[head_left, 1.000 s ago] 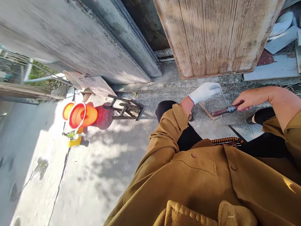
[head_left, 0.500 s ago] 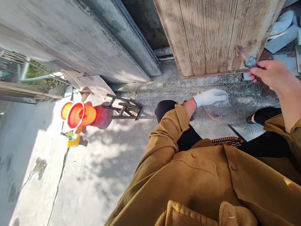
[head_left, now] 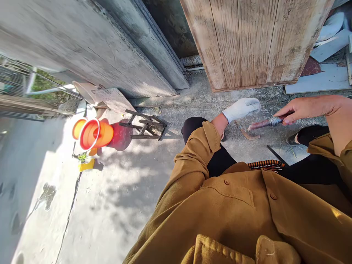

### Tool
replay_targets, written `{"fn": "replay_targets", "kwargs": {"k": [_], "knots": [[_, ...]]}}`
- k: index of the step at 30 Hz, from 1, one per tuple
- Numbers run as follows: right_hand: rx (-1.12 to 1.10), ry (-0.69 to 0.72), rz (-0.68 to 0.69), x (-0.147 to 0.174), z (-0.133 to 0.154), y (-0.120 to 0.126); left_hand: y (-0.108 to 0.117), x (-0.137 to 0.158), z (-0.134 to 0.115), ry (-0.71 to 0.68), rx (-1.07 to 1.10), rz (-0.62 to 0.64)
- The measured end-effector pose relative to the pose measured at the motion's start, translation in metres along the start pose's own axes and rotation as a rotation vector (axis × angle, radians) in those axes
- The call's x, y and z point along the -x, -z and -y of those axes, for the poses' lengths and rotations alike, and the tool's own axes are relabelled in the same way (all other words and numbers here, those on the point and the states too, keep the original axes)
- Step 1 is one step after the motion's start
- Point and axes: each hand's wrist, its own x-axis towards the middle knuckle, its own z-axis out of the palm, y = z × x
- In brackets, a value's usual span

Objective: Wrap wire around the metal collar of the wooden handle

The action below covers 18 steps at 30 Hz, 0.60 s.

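Note:
My left hand [head_left: 243, 109], in a white knitted glove, is low over the concrete ground in front of my knees. Its fingers are bent and pressed together; what they hold, if anything, is hidden. Bare, my right hand [head_left: 297, 110] grips the end of a reddish-brown wooden stick [head_left: 258, 125] with wire wound around its middle. The stick's blunt, pale tip points left, just below the gloved fingertips and apart from them. A brown, bent, L-shaped piece [head_left: 249, 135] lies on the ground below the glove, close to the stick's tip.
A weathered wooden panel [head_left: 253, 44] stands ahead, with pale boards [head_left: 319, 79] at its right. To the left are a small dark wooden stool [head_left: 147, 126], orange buckets [head_left: 103, 134] and a yellow object [head_left: 86, 165]. A black-and-orange woven edge [head_left: 266, 164] shows between my legs.
My right hand has swung the stick down from beside the wooden panel to near the ground. The gloved left hand has shifted slightly left and up; the bent piece stays put.

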Motion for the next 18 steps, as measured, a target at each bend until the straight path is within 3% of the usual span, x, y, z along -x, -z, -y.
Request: {"fn": "replay_targets", "kwargs": {"k": [3,7,9,11,13,15,18], "knots": [[-0.12,-0.036,-0.246,0.013,-0.001,0.011,-0.002,-0.003,0.003,-0.006,0.038,-0.037],[-0.384,-0.005,-0.737,0.017,-0.004,0.011,-0.012,-0.001,0.006,-0.017,0.105,0.093],[-0.415,-0.08,-0.943,0.014,-0.007,0.013,-0.017,0.001,0.005,-0.003,0.099,0.16],[-0.286,-0.251,-1.029,0.007,-0.013,0.017,-0.02,0.004,0.003,0.005,0.104,0.232],[-0.017,-0.448,-0.968,-0.001,-0.022,0.021,-0.02,0.007,0.0,-0.009,0.115,0.298],[0.241,-0.582,-0.759,-0.01,-0.032,0.021,-0.018,0.009,-0.003,-0.039,0.116,0.315],[0.382,-0.511,-0.408,-0.02,-0.041,0.009,-0.012,0.009,-0.006,-0.073,0.077,0.206]]}}
